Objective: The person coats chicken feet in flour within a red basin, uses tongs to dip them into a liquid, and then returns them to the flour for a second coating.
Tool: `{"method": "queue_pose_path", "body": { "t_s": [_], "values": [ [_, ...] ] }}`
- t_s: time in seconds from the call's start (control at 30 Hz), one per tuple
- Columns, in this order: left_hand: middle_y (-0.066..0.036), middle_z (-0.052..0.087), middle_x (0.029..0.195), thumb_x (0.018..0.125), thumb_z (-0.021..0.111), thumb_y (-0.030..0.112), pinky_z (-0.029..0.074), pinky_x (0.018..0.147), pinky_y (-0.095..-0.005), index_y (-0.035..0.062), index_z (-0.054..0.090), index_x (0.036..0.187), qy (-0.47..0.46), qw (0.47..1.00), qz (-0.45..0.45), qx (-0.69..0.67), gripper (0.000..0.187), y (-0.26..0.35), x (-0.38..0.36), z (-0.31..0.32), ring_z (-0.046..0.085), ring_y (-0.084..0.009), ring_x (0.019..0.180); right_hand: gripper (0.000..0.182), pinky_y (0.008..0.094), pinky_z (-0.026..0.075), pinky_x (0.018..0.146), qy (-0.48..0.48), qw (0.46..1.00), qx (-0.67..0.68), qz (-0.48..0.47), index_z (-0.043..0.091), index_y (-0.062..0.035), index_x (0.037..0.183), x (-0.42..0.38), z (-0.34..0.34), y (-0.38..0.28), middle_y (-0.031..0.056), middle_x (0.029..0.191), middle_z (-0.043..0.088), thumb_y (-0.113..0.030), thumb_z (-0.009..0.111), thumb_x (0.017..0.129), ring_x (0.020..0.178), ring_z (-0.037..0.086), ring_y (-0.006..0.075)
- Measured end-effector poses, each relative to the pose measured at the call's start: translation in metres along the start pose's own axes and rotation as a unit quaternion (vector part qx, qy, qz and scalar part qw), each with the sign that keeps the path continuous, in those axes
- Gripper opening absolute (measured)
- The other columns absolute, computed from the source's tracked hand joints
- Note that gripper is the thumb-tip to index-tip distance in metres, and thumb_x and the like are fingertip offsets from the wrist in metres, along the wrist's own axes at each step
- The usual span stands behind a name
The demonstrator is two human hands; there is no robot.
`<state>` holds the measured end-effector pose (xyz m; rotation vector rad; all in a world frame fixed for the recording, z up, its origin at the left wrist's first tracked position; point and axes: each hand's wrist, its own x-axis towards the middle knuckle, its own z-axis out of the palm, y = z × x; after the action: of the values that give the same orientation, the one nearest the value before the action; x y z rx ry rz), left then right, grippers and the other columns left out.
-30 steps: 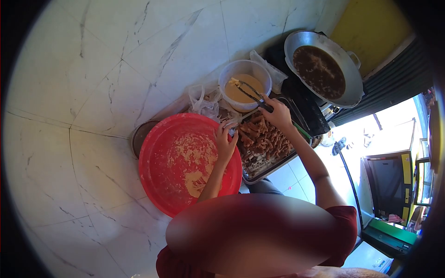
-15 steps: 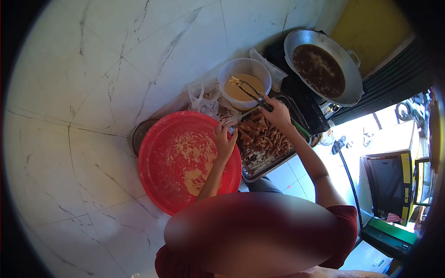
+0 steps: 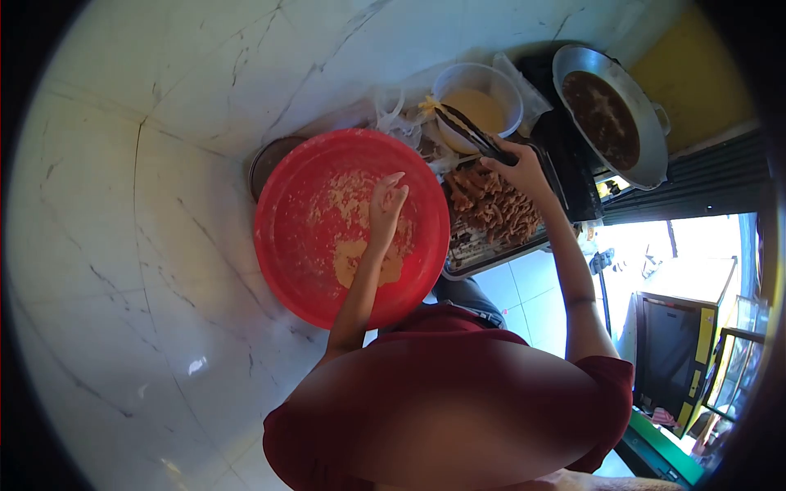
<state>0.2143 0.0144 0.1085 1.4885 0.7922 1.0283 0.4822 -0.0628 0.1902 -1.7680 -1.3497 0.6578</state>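
The battered piece (image 3: 429, 105) hangs in my tongs (image 3: 471, 132) over the tub of batter (image 3: 479, 106), past my right hand (image 3: 519, 166). Below it sits the tray of fried strips (image 3: 495, 213); the wok (image 3: 607, 114) stands well right. My right hand grips the tongs; my left hand (image 3: 385, 209), fingers loosely spread, rests in the red basin (image 3: 282, 237).

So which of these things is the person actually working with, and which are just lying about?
In use:
- tongs in the right hand, gripping a battered piece
- batter tub
- red basin under the left hand
- tray of coated strips

Lying about:
- plastic bags
- wok of oil
- dark bowl behind the basin
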Motion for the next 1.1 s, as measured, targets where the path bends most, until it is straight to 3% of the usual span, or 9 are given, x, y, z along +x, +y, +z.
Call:
{"method": "queue_pose_path", "body": {
  "t_s": [0.03, 0.13, 0.23, 0.53, 0.63, 0.83, 0.93, 1.03, 1.1],
  "values": [
    [-0.009, 0.054, 0.114, 0.087, 0.059, 0.016, 0.038, 0.093, -0.0283, 0.0016, 0.055, 0.112, 0.019, 0.999, -0.025, -0.031, 0.029, -0.003, -0.013, -0.018, 0.049, -0.0175, 0.109, 0.051, 0.0247, 0.044, 0.080, -0.014, 0.996, -0.040, -0.084, 0.054, 0.0008, 0.119, -0.002, 0.006, -0.003, 0.0091, 0.092, 0.067, -0.016, 0.070, 0.074, 0.084, 0.057, 0.0059],
    [-0.007, 0.056, 0.110, 0.089, 0.057, 0.015, 0.041, 0.088, -0.0239, 0.0017, 0.054, 0.114, 0.093, 0.991, -0.068, -0.065, 0.028, -0.019, -0.055, -0.071, 0.052, -0.0133, 0.104, 0.052, 0.0267, 0.045, 0.076, -0.179, 0.979, -0.033, -0.096, 0.054, -0.0058, 0.121, -0.014, 0.025, -0.044, 0.0108, 0.090, 0.067, -0.017, 0.069, 0.073, 0.080, 0.061, 0.0104],
    [-0.005, 0.056, 0.102, 0.089, 0.056, 0.012, 0.042, 0.083, -0.0229, 0.0022, 0.053, 0.115, 0.170, 0.980, -0.096, -0.039, 0.028, -0.019, -0.101, -0.117, 0.052, -0.0103, 0.096, 0.049, 0.0349, 0.048, 0.075, -0.324, 0.929, -0.162, -0.075, 0.058, -0.0103, 0.117, -0.020, 0.058, -0.074, 0.0138, 0.091, 0.065, -0.024, 0.067, 0.071, 0.083, 0.062, 0.0258],
    [-0.002, 0.056, 0.094, 0.089, 0.055, 0.010, 0.042, 0.078, -0.0203, 0.0023, 0.052, 0.115, 0.287, 0.954, -0.088, -0.013, 0.027, 0.006, -0.156, -0.156, 0.052, -0.0079, 0.088, 0.055, 0.0393, 0.049, 0.069, -0.455, 0.814, -0.313, -0.180, 0.056, -0.0188, 0.118, -0.036, 0.168, -0.056, 0.0101, 0.082, 0.063, -0.025, 0.070, 0.066, 0.081, 0.062, 0.0277],
    [-0.002, 0.056, 0.093, 0.089, 0.055, 0.011, 0.042, 0.078, -0.0204, 0.0021, 0.052, 0.115, 0.289, 0.954, -0.083, -0.004, 0.027, 0.005, -0.159, -0.153, 0.052, -0.0081, 0.088, 0.057, 0.0384, 0.049, 0.070, -0.425, 0.807, -0.355, -0.204, 0.056, -0.0195, 0.119, -0.032, 0.166, -0.053, 0.0093, 0.081, 0.064, -0.026, 0.071, 0.065, 0.081, 0.062, 0.0270],
    [-0.003, 0.057, 0.093, 0.089, 0.055, 0.011, 0.042, 0.080, -0.0235, 0.0020, 0.052, 0.114, 0.246, 0.963, -0.106, -0.006, 0.026, -0.003, -0.154, -0.136, 0.053, -0.0099, 0.089, 0.064, 0.0366, 0.048, 0.071, -0.402, 0.879, -0.223, -0.129, 0.052, -0.0160, 0.124, 0.005, 0.081, -0.084, 0.0113, 0.084, 0.064, -0.028, 0.072, 0.065, 0.082, 0.061, 0.0283],
    [-0.005, 0.058, 0.096, 0.089, 0.056, 0.013, 0.042, 0.082, -0.0249, 0.0020, 0.052, 0.114, 0.190, 0.976, -0.105, -0.019, 0.028, -0.012, -0.137, -0.112, 0.054, -0.0115, 0.091, 0.065, 0.0349, 0.046, 0.074, -0.229, 0.946, -0.186, -0.134, 0.050, -0.0117, 0.126, 0.022, 0.020, -0.085, 0.0124, 0.089, 0.063, -0.026, 0.072, 0.066, 0.083, 0.061, 0.0278],
    [-0.008, 0.058, 0.100, 0.088, 0.057, 0.015, 0.042, 0.083, -0.0258, 0.0014, 0.052, 0.114, 0.097, 0.988, -0.119, 0.017, 0.030, 0.001, -0.112, -0.073, 0.055, -0.0135, 0.093, 0.076, 0.0374, 0.046, 0.078, -0.062, 0.951, -0.283, -0.110, 0.046, -0.0120, 0.129, 0.041, -0.023, -0.073, 0.0149, 0.097, 0.062, -0.029, 0.074, 0.061, 0.089, 0.060, 0.0299],
    [-0.011, 0.057, 0.105, 0.087, 0.059, 0.018, 0.042, 0.086, -0.0279, 0.0003, 0.050, 0.116, 0.022, 0.991, -0.121, 0.051, 0.035, 0.005, -0.096, -0.041, 0.055, -0.0175, 0.097, 0.082, 0.0382, 0.047, 0.079, -0.078, 0.940, -0.328, -0.059, 0.044, -0.0088, 0.130, 0.052, -0.039, -0.069, 0.0158, 0.100, 0.061, -0.031, 0.075, 0.058, 0.092, 0.060, 0.0297]
  ]
}}
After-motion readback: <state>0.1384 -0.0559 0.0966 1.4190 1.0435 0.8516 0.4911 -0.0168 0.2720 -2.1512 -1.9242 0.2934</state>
